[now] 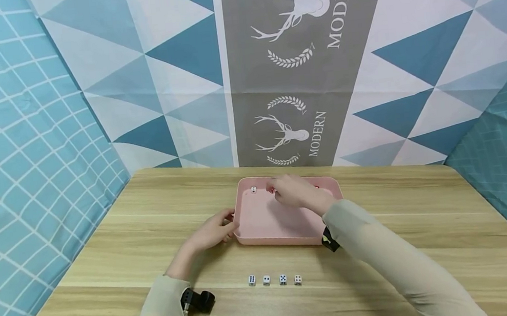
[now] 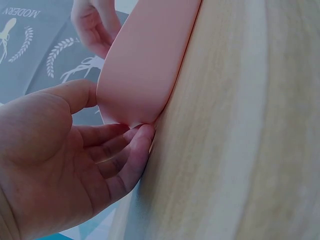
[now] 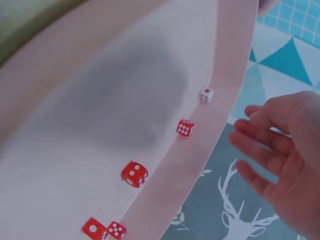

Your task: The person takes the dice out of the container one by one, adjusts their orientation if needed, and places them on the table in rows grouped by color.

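A shallow pink tray [image 1: 262,220] sits toward the back of the table. At its left side my left hand [image 1: 212,232] grips the wall, thumb on the rim and fingers curled against the outer side [image 2: 137,75]. My right hand [image 1: 295,189] hovers over the tray's far part, fingers loosely bent, with nothing visible between them [image 3: 282,155]. Inside, along the far wall, lie a white die [image 3: 205,95], a red die [image 3: 185,128], a larger red die [image 3: 134,174] and two more red dice, one [image 3: 95,228] beside the other [image 3: 117,230]. The right hand partly hides them in the head view.
In front of the tray, several white dice stand in a row on the wooden table [image 1: 128,243], from the leftmost die [image 1: 252,280] to the rightmost die [image 1: 298,279]. A patterned cloth [image 1: 189,72] hangs behind the table's far edge.
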A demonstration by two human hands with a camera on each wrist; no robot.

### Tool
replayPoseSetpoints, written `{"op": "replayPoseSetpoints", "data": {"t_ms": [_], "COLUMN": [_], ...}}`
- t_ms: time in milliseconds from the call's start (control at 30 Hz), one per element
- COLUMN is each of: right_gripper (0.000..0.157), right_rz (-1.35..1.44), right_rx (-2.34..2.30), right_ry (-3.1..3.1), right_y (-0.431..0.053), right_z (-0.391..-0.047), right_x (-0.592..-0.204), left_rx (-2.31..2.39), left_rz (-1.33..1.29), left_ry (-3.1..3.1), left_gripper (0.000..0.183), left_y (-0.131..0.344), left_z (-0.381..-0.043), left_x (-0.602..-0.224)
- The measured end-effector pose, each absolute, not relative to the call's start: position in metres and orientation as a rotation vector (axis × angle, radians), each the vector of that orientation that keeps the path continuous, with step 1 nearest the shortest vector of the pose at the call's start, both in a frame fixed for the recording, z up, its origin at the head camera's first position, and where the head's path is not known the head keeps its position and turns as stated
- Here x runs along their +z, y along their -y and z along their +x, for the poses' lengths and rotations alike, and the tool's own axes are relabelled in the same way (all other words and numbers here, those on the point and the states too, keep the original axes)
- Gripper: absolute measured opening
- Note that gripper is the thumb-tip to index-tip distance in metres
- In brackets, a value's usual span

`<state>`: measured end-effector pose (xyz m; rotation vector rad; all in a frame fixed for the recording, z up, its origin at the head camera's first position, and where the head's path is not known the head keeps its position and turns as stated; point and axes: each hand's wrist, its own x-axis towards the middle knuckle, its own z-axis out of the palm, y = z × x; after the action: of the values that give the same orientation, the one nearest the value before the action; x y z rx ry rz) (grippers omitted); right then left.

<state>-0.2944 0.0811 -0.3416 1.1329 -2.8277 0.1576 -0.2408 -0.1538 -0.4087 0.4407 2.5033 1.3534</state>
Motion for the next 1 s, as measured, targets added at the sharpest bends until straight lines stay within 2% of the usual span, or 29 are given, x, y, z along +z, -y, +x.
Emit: {"op": "replayPoseSetpoints", "data": {"t_ms": [267, 633, 833, 1000], "right_gripper": [0.025, 0.034, 0.041, 0.039], "right_rz": [1.217, 1.335, 1.298, 1.303], "right_rx": [0.093, -0.021, -0.048, -0.048], "right_ry": [2.803, 3.013, 3.094, 3.15], "right_y": [-0.073, -0.06, -0.053, -0.046], "right_z": [-0.309, -0.323, -0.328, -0.33], "right_x": [-0.341, -0.35, -0.355, -0.354], "left_rx": [1.343, 1.35, 1.364, 1.36], "left_rz": [0.435, 0.447, 0.44, 0.441], "left_ry": [-2.504, -2.487, -2.497, -2.498], "left_gripper": [0.042, 0.04, 0.041, 0.042], "left_y": [0.155, 0.152, 0.152, 0.154], "left_z": [-0.24, -0.239, -0.239, -0.238], "left_x": [-0.409, -0.412, -0.411, -0.407]}}
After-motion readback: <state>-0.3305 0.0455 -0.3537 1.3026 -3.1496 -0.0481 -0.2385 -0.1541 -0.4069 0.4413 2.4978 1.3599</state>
